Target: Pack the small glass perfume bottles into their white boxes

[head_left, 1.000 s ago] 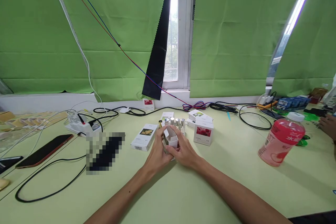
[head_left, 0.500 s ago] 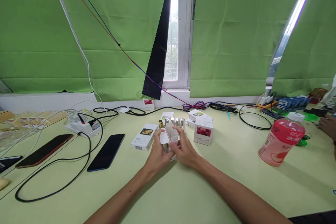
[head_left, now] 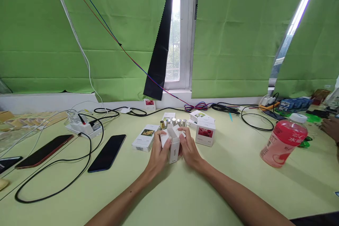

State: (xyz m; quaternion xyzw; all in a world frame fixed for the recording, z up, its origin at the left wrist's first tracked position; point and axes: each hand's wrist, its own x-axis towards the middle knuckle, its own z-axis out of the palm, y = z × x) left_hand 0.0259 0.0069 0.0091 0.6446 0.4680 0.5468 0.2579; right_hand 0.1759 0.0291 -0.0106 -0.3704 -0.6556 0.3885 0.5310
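A small white cardboard box (head_left: 174, 151) stands upright between my two hands, its top flaps open. My left hand (head_left: 158, 150) grips its left side, thumb on the near edge. On the other side, my right hand (head_left: 190, 151) holds the box with its fingers at the right flap. Just behind the box stand several small bottles with shiny silver caps (head_left: 179, 122) and one with a gold cap (head_left: 162, 124); their lower parts are hidden. A white box with yellow flowers (head_left: 146, 137) lies left of my left hand. A white box with red flowers (head_left: 205, 133) stands to the right.
More white boxes (head_left: 200, 116) lie behind. A dark phone (head_left: 107, 153), a cable loop (head_left: 53, 160) and a power strip (head_left: 84, 127) are at left. A pink drink bottle (head_left: 284, 141) stands at right. Another person's hand (head_left: 329, 126) shows at the right edge.
My thumbs have moved apart from the front of the box, so its near printed side now shows. The box has turned slightly; the other things stay in place.
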